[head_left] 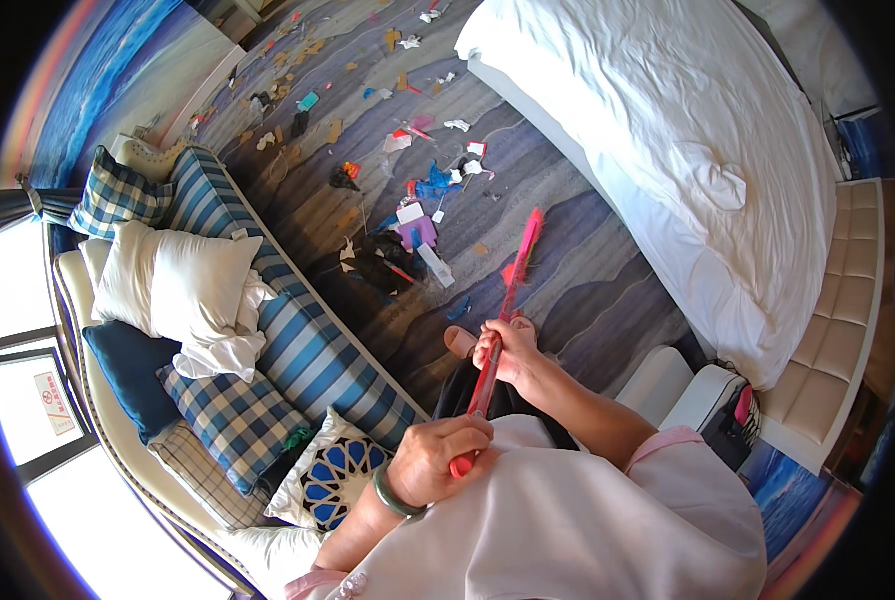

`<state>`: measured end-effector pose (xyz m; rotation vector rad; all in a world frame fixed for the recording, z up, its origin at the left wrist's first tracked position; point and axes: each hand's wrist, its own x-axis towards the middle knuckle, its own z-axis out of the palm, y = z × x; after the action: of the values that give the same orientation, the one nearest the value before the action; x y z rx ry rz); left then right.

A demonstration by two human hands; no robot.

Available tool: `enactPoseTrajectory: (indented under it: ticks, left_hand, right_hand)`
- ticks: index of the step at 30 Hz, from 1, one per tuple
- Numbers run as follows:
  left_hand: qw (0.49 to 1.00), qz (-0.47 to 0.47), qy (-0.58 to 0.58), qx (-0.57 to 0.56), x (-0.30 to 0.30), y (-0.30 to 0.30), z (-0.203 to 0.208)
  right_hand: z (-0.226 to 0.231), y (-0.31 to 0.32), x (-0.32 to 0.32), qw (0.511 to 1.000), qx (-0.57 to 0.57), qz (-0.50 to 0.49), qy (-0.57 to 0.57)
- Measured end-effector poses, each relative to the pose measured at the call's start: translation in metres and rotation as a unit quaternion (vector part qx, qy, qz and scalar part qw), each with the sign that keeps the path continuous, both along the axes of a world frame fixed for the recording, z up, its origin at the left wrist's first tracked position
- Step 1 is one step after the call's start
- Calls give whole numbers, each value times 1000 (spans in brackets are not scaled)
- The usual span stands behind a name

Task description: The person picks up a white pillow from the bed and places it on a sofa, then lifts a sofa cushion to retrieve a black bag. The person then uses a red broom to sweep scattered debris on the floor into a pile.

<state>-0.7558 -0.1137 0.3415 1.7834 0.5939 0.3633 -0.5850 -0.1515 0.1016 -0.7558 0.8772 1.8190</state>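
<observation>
Both my hands hold a long red broom (489, 385), which slants away from my body over the floor. My left hand (436, 458), with a green bangle at its wrist, is closed around the near end of the handle. Farther along, my right hand (508, 350) wraps round the same handle. The narrow pinkish-red broom head (534, 230) is at the far end, seen nearly edge-on. Ahead of it and to its left lies scattered litter, with a purple piece (418, 230), a blue crumpled piece (436, 180) and a white strip (435, 265).
A striped blue sofa (308, 340) with several pillows and cushions runs along the left. On the right stands a bed with a white sheet (658, 110). More litter (308, 102) covers the far floor. A white case-like object (703, 395) stands by the bed at right.
</observation>
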Motion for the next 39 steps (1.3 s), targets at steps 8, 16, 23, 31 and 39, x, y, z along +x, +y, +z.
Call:
enactPoseTrajectory:
  ticks: [8,16,23,31,39]
  left_hand:
    - [988,6,56,145,-15,1,-17]
    - [995,-6,11,94,-45,0,14]
    - [998,49,6,-44,-64,7,0]
    - [992,-18,78,102,-64,14,17]
    - [994,-97,10,54,-71,18,33]
  right_hand:
    - [-23,71,-52,998,57,-24,32]
    - [20,31,-41,999,43,16,-3]
    - [0,4,-61,997,-36,43,-46]
    - [-1,49,-104,998,39,7,54]
    - [54,3,-68,999,31,20,-11]
